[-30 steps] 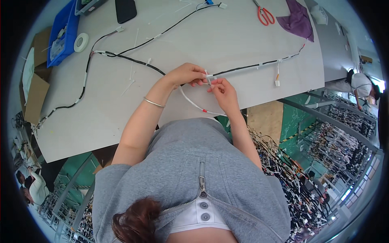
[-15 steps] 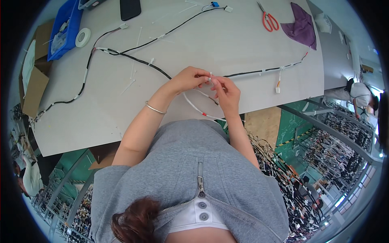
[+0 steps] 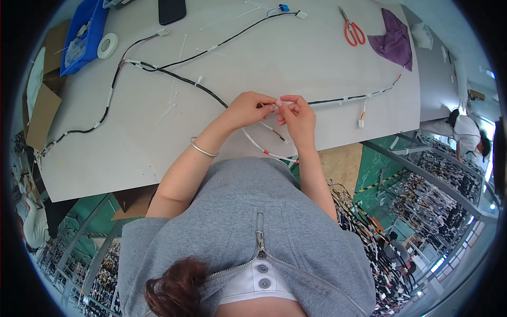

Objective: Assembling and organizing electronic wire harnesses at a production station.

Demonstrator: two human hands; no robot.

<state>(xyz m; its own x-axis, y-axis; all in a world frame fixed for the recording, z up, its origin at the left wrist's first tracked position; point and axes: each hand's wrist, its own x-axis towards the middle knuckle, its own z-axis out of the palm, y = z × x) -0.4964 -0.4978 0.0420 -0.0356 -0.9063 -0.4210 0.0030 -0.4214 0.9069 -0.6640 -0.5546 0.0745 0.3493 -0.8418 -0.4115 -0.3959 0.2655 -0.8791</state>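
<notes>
A black wiring harness with white tape bands and branches lies across the table and passes under both hands. My left hand is closed on it near the table's front edge, thumb and fingers pinched together. Against those fingertips my right hand pinches a small white piece that looks like a cable tie, mostly hidden by the fingers. A white branch with red marks hangs below the hands toward my body. To the right, the harness carries a short branch with a white connector.
Loose white cable ties lie left of the hands. Farther off are a blue bin, a tape roll, a black phone, red-handled scissors and a purple cloth. A cardboard box stands at the left edge.
My right hand has shifted slightly, its fingers curling more over the small white piece, which showed more plainly before. The white branch's end has swung a little. The whole view has moved slightly.
</notes>
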